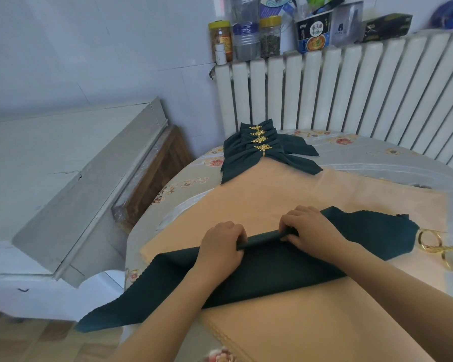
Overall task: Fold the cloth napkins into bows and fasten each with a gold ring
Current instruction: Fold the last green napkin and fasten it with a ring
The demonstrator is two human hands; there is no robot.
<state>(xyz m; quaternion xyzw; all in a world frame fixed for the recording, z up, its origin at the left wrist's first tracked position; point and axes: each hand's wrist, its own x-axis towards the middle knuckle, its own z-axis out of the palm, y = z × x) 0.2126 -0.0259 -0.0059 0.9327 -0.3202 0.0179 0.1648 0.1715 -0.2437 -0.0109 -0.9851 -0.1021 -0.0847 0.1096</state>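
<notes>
The dark green napkin (259, 273) lies across the peach cloth (285, 194) on the table, under both hands. The left hand (221, 248) and right hand (310, 227) each pinch its rolled far edge — fingers curled. Loose gold rings (441, 246) lie just beside the napkin's right end.

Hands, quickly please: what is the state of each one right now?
Left hand: closed, its grip pinching the folded edge of the dark green napkin.
Right hand: closed, pinching the same fold.
</notes>
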